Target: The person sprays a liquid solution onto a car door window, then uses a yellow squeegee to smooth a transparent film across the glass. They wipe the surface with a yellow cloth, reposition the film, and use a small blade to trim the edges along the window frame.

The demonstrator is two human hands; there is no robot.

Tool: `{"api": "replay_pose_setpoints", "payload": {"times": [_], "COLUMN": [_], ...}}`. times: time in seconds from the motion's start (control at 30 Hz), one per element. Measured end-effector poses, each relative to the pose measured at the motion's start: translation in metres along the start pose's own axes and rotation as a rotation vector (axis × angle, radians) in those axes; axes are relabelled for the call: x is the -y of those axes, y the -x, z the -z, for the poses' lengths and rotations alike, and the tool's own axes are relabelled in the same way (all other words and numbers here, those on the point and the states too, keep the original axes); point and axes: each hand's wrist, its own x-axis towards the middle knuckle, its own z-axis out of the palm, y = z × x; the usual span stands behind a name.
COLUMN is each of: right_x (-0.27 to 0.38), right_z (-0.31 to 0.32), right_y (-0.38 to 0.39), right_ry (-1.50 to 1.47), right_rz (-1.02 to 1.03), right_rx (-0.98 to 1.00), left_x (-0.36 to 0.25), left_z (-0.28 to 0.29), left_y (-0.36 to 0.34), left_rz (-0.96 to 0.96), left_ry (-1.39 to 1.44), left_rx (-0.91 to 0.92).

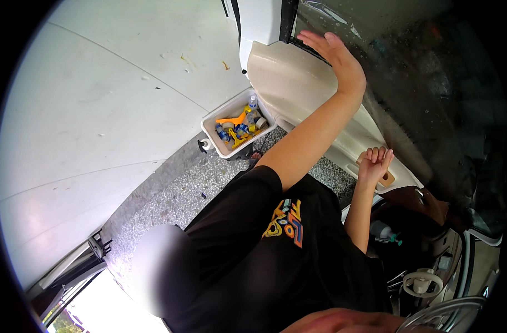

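Note:
My left hand [338, 62] is raised at the top of the car door, fingers stretched out near the dark, wet-looking window [425, 100]; whether it touches the glass I cannot tell. Lower and to the right, my right hand [374, 165] is open with slightly bent fingers, palm up, over the tan pull handle [385, 178] on the cream door panel [281, 83]; contact with the handle is unclear. Nothing shows in either hand.
A white tub [207, 126] of bottles, rolls and orange and yellow tools stands at left on speckled flooring, beside a white pump bottle [206, 145]. A large white car panel [98, 111] fills the left. A spray bottle [381, 232] and steering wheel [422, 282] show at lower right.

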Motion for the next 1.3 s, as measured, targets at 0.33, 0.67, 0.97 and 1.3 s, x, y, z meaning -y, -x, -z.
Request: {"api": "replay_pose_setpoints", "payload": {"times": [0.33,0.67,0.97,1.3], "right_x": [0.001,0.003,0.002,0.000], "right_z": [0.002,0.004,-0.001,0.010], "right_y": [0.001,0.016,0.021,0.012], "right_ry": [0.019,0.042,0.070,0.015], "right_rz": [0.007,0.044,0.070,0.062], "right_rx": [-0.012,0.000,-0.002,0.000], "left_x": [0.014,0.003,-0.022,-0.040], "left_z": [0.004,0.034,0.052,0.046], "left_y": [0.000,0.006,-0.003,-0.019], "left_rz": [0.092,0.078,-0.528,-0.800], "left_ry": [-0.139,-0.212,-0.317,-0.488], "left_rx": [0.005,0.167,0.262,0.242]}}
